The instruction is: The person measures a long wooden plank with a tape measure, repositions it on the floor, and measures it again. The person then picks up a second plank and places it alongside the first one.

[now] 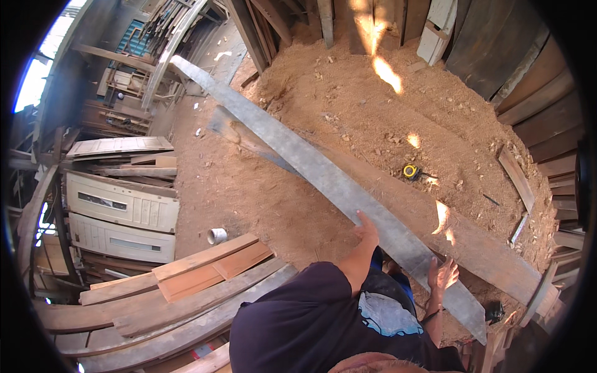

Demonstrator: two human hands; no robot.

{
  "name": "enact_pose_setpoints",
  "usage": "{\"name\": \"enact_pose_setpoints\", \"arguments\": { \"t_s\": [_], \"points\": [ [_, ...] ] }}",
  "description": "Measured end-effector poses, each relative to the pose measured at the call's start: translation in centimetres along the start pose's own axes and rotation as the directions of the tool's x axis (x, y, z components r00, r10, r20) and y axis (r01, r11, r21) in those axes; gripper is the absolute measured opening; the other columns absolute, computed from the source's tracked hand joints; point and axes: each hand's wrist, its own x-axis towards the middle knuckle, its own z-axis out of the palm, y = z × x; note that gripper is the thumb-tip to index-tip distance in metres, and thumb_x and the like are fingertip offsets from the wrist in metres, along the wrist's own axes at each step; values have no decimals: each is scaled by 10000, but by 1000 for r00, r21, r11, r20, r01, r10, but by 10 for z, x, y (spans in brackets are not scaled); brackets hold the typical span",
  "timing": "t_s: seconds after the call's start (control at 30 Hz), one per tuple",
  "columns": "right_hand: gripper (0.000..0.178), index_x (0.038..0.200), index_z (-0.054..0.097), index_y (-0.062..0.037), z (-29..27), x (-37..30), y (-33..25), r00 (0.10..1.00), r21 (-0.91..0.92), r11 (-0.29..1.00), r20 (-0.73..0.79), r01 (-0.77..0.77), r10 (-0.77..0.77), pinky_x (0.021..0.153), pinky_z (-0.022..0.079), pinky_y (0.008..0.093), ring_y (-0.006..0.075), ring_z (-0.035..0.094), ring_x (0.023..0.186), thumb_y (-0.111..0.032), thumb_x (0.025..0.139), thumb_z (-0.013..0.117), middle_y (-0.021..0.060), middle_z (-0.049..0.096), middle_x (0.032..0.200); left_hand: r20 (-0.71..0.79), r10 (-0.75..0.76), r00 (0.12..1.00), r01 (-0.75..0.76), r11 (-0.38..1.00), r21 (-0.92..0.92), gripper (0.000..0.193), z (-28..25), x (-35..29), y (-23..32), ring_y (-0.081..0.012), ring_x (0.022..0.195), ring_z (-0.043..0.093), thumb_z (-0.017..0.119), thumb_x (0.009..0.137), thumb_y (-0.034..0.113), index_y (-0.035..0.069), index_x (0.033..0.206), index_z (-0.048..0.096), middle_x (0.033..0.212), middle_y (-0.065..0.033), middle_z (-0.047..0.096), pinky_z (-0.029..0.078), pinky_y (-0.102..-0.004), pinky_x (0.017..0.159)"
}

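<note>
On sawdust point(348, 99), a tape measure point(411, 172) lies beyond the grey plank point(311, 163); right grip point(442, 275) spread, left grip point(367, 232) unclear.

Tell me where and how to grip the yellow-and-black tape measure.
Probably best to pinch the tape measure by opposite edges of its case, from above, reaching over the long grey board. Its compact, rounded case sits uncovered on the sawdust, with the yellow-ringed face seemingly upward.
</note>
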Motion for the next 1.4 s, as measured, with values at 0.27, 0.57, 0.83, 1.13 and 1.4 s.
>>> {"name": "enact_pose_setpoints", "arguments": {
  "t_s": [0.27,0.57,0.83,1.13,1.4],
  "points": [
    [822,1238,599,26,1,57,49,904,-58,973,385,225,-186,1079,346,484,387,513,1252,-621,738,679,290,571,1271,-138,-117,984,141,975,172,953,-20,-70,79,-422,1032,618,518,807,748,-152,1110,597,1135,-340,597,475,-493,903],
    [890,1320,538,-6,-7,105,46,665,4,923,692,384,-279,1093,349,435,381,472,1310,-656,730,689,308,517,1339,-124,-56,991,61,997,37,910,-29,-85,97,-425,1019,616,544,829,714,-163,1060,614,1087,-321,630,462,-473,903],
    [875,1451,428,-126,17,108,68,602,195,873,656,448,-455,1125,316,441,378,384,1376,-632,776,662,268,434,1442,15,-113,993,114,992,-59,939,-34,-73,81,-410,1097,591,483,874,705,-181,1180,544,1192,-311,598,455,-460,926],
    [1013,1353,412,78,-17,61,63,708,44,925,630,378,-320,1081,382,439,384,448,1322,-530,656,825,298,507,1349,145,-128,981,162,953,-254,958,-44,-50,56,-371,1171,562,378,901,730,-140,1287,485,1263,-274,573,424,-437,1019],
    [917,1230,496,59,-53,28,44,766,-196,836,544,512,-341,981,461,464,436,558,1175,-478,590,876,310,578,1227,408,82,909,188,795,-577,781,-53,-54,60,-302,1191,551,249,1006,600,-67,1358,451,1326,-186,550,407,-400,1040]
  ]
}}
